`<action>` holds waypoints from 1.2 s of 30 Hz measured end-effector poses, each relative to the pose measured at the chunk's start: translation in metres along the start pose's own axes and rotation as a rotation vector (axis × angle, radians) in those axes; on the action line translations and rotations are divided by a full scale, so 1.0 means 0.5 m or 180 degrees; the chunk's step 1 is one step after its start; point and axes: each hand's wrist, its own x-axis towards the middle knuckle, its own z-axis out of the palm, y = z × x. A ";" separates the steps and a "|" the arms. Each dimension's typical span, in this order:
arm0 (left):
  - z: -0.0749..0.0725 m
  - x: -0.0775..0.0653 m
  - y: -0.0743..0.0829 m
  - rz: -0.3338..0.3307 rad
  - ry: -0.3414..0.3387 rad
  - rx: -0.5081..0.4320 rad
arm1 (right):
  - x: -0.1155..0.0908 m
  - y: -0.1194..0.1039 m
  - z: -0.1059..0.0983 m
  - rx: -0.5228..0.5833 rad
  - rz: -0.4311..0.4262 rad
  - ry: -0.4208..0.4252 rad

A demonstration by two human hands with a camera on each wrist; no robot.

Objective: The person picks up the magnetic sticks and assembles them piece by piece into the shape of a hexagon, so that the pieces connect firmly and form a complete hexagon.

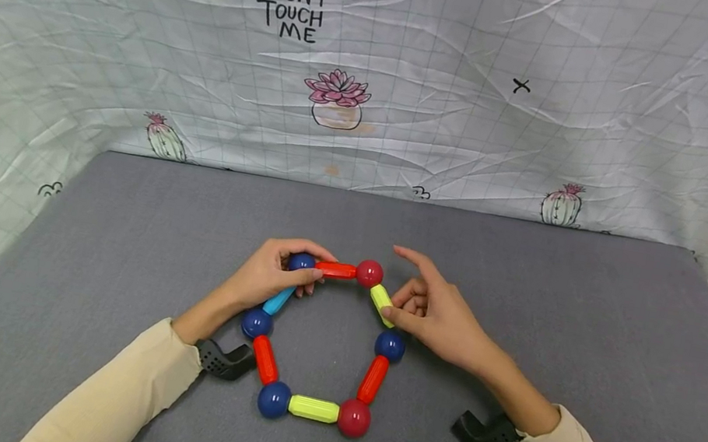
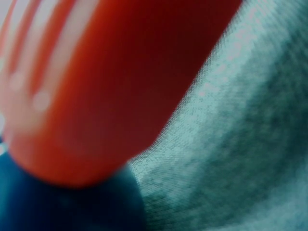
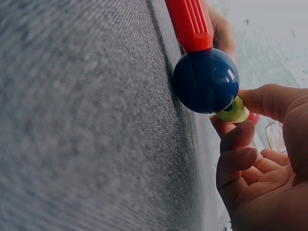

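Observation:
Coloured rods and balls form a ring on the grey table. At its upper left, my left hand [image 1: 278,267] grips the blue ball [image 1: 301,262] and the near end of the red rod [image 1: 338,271]. That rod meets a red ball [image 1: 369,273]. My right hand [image 1: 444,316] pinches the yellow-green rod [image 1: 381,303] between thumb and finger, its index finger extended. In the right wrist view the rod's lower end [image 3: 234,111] lies by the right-hand blue ball [image 3: 206,81]; I cannot tell whether they touch. A light-blue rod [image 1: 278,301] runs below the left hand.
The ring's near side has a yellow-green rod [image 1: 314,409] between a blue ball [image 1: 274,400] and a red ball [image 1: 354,418]. Red rods [image 1: 373,379] rise on both sides. A patterned cloth [image 1: 417,106] hangs behind the grey table [image 1: 590,334].

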 end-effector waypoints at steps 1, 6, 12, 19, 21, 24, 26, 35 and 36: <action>0.000 0.000 0.000 -0.0001 -0.0003 0.0004 | 0.000 0.000 0.000 -0.0004 0.0008 0.0003; 0.000 0.000 0.001 -0.0017 0.0001 0.0020 | 0.000 0.001 0.003 0.0015 0.0032 -0.0002; 0.000 -0.001 0.002 -0.0002 -0.0009 0.0027 | -0.001 -0.001 0.006 0.0032 0.0059 0.0003; -0.001 0.000 0.001 0.0028 -0.0014 0.0013 | 0.001 0.002 0.011 0.0026 0.0055 -0.0029; -0.001 0.000 0.001 0.0028 -0.0018 0.0007 | 0.000 0.002 0.012 0.0017 0.0056 -0.0023; -0.001 0.000 0.002 0.0013 -0.0016 0.0031 | 0.000 0.000 0.012 -0.0003 0.0059 -0.0020; -0.001 0.000 0.005 0.0009 0.0003 0.0110 | 0.000 0.000 0.011 -0.0043 0.0051 -0.0012; -0.014 0.011 -0.058 0.0232 0.0028 0.0001 | 0.001 0.008 0.008 -0.0197 0.0166 0.0271; -0.015 0.010 -0.059 0.0243 0.0009 -0.0128 | 0.002 0.010 0.007 -0.0215 0.0177 0.0316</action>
